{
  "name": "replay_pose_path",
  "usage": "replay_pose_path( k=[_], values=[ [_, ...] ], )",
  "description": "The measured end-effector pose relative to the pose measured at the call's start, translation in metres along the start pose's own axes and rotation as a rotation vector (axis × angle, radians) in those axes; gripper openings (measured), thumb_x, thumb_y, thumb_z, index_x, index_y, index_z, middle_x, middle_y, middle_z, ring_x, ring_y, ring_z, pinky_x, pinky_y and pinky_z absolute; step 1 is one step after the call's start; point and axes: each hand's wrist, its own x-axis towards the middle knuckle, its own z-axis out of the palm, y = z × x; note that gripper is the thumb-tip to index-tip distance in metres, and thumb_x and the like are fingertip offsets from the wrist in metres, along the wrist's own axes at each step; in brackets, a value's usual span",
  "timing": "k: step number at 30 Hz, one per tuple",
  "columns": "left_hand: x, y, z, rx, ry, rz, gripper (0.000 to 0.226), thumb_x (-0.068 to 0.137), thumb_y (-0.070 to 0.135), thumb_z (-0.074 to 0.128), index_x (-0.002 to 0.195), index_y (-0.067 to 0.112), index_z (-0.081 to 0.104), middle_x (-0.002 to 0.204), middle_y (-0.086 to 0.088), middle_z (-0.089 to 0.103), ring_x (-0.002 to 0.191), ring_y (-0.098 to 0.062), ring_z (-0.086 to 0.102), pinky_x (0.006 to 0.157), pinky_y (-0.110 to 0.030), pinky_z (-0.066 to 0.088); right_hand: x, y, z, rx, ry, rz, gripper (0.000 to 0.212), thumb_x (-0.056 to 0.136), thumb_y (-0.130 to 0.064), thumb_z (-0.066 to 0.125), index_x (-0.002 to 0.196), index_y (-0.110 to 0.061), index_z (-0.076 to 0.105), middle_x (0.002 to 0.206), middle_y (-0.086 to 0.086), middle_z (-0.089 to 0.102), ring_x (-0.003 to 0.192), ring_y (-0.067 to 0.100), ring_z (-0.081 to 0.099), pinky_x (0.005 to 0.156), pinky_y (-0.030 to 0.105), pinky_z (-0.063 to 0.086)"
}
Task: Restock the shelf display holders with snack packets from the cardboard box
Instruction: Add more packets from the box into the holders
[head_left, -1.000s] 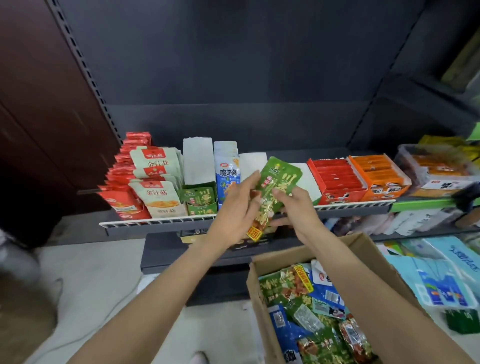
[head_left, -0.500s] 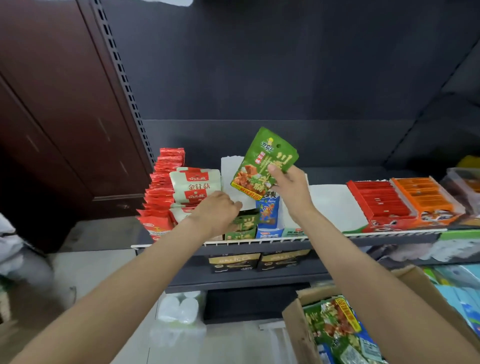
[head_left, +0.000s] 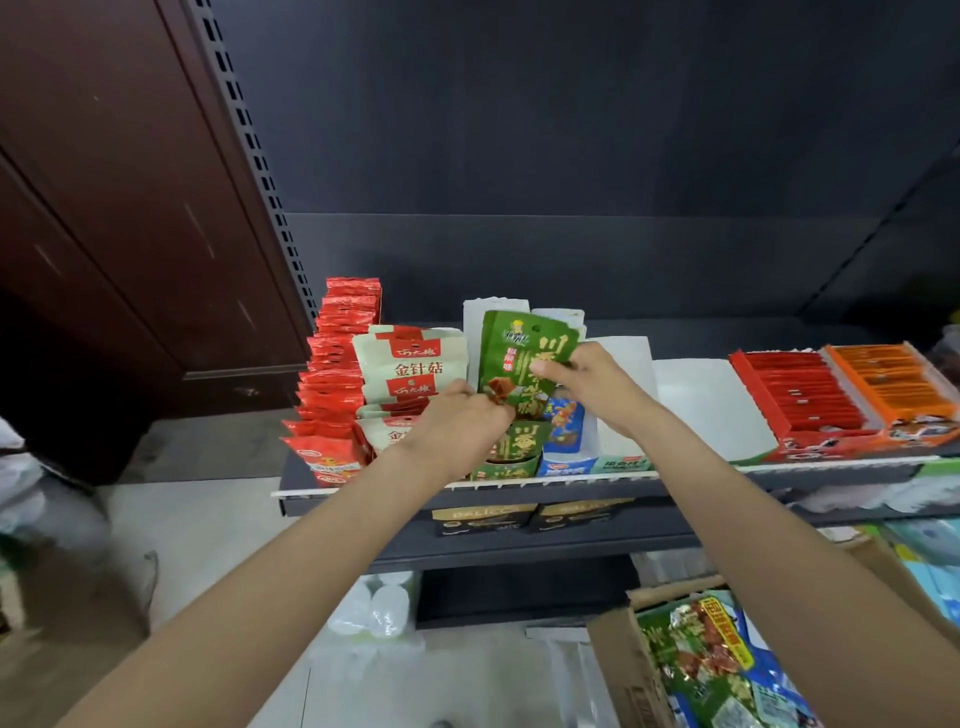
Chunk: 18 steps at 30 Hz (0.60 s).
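Observation:
A green snack packet stands upright over the green display holder on the shelf. My right hand pinches the packet's right edge. My left hand grips its lower left corner, just above the holder. The holder has another green packet inside it. The cardboard box sits at the lower right with several green and blue packets in it, partly hidden by my right forearm.
Red packets and cream packets fill the holders to the left. A blue packet, white holders, and red and orange trays stand to the right. A lower shelf holds dark boxes.
My right hand has brought the green packet down from above the shelf to the green holder. My left hand has risen from the holder's front and taken the packet's lower corner.

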Motion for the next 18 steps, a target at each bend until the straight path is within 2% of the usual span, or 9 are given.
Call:
replay_pose_path(
  k=[2, 4, 6, 8, 10, 12, 14, 16, 18],
  values=[
    [0.001, 0.000, -0.001, 0.023, 0.019, 0.012, 0.016, 0.096, 0.015, 0.050, 0.110, 0.014, 0.057, 0.103, -0.005, 0.069, 0.096, -0.026, 0.062, 0.098, -0.033, 0.032, 0.004, 0.004, 0.005, -0.130, -0.078, 0.001, 0.019, 0.091, -0.017, 0.060, 0.092, 0.002, 0.064, 0.097, 0.023, 0.067, 0.093, 0.034, 0.064, 0.088, 0.043, 0.050],
    [0.002, 0.000, -0.001, 0.010, 0.026, -0.002, 0.017, 0.097, 0.017, 0.049, 0.112, 0.014, 0.056, 0.105, -0.004, 0.068, 0.099, -0.025, 0.062, 0.098, -0.033, 0.032, 0.006, 0.005, 0.008, -0.270, -0.163, 0.023, 0.013, 0.090, -0.011, 0.061, 0.078, -0.012, 0.066, 0.080, 0.011, 0.066, 0.077, 0.020, 0.061, 0.074, 0.030, 0.049],
    [0.002, 0.001, -0.001, -0.007, 0.032, -0.020, 0.019, 0.098, 0.018, 0.047, 0.114, 0.014, 0.055, 0.106, -0.003, 0.068, 0.101, -0.024, 0.061, 0.096, -0.032, 0.033, 0.011, 0.005, 0.010, -0.332, -0.217, 0.051, 0.025, 0.089, -0.009, 0.061, 0.066, -0.020, 0.061, 0.069, 0.000, 0.060, 0.068, 0.012, 0.055, 0.064, 0.023, 0.043],
    [0.001, 0.001, -0.001, -0.015, 0.062, -0.023, 0.022, 0.098, 0.018, 0.046, 0.118, 0.014, 0.053, 0.107, -0.002, 0.067, 0.101, -0.023, 0.060, 0.095, -0.032, 0.033, 0.014, 0.004, 0.009, -0.359, -0.252, 0.122, 0.021, 0.089, -0.017, 0.061, 0.069, -0.017, 0.061, 0.073, 0.002, 0.061, 0.070, 0.013, 0.056, 0.067, 0.025, 0.042],
    [-0.002, 0.001, -0.001, -0.028, 0.108, -0.039, 0.025, 0.097, 0.020, 0.047, 0.120, 0.013, 0.053, 0.110, -0.002, 0.065, 0.103, -0.023, 0.059, 0.094, -0.032, 0.034, 0.014, 0.002, 0.008, -0.370, -0.252, 0.130, 0.022, 0.090, -0.020, 0.059, 0.069, -0.017, 0.059, 0.072, 0.001, 0.060, 0.068, 0.010, 0.056, 0.063, 0.022, 0.041],
    [-0.007, 0.002, -0.003, -0.018, 0.199, -0.045, 0.022, 0.091, 0.022, 0.057, 0.110, 0.012, 0.061, 0.101, -0.003, 0.067, 0.096, -0.023, 0.061, 0.088, -0.035, 0.039, 0.015, 0.003, 0.005, -0.390, -0.172, -0.007, 0.021, 0.090, -0.015, 0.060, 0.070, -0.021, 0.060, 0.070, -0.005, 0.059, 0.068, 0.007, 0.054, 0.061, 0.021, 0.039],
    [-0.012, 0.001, 0.000, -0.007, 0.308, -0.062, 0.017, 0.076, 0.022, 0.074, 0.088, 0.013, 0.067, 0.080, -0.002, 0.068, 0.077, -0.022, 0.064, 0.076, -0.034, 0.045, 0.014, 0.007, 0.004, -0.418, -0.118, -0.102, 0.021, 0.089, -0.011, 0.061, 0.076, -0.026, 0.060, 0.074, -0.010, 0.059, 0.073, 0.007, 0.054, 0.064, 0.022, 0.041],
    [-0.015, 0.000, 0.005, -0.013, 0.357, -0.067, 0.019, 0.068, 0.022, 0.081, 0.078, 0.015, 0.067, 0.071, 0.001, 0.066, 0.069, -0.020, 0.063, 0.072, -0.033, 0.047, 0.014, 0.011, 0.005, -0.500, -0.168, -0.106, 0.026, 0.088, -0.008, 0.061, 0.070, -0.026, 0.059, 0.069, -0.009, 0.056, 0.073, 0.010, 0.052, 0.062, 0.019, 0.038],
    [-0.017, 0.002, 0.007, 0.000, 0.374, -0.064, 0.018, 0.067, 0.023, 0.081, 0.076, 0.016, 0.067, 0.070, 0.002, 0.066, 0.069, -0.019, 0.063, 0.071, -0.031, 0.048, 0.015, 0.011, 0.008, -0.596, -0.250, -0.057, 0.019, 0.089, -0.007, 0.059, 0.073, -0.017, 0.065, 0.068, -0.005, 0.055, 0.070, 0.009, 0.048, 0.059, 0.015, 0.035]
  ],
)
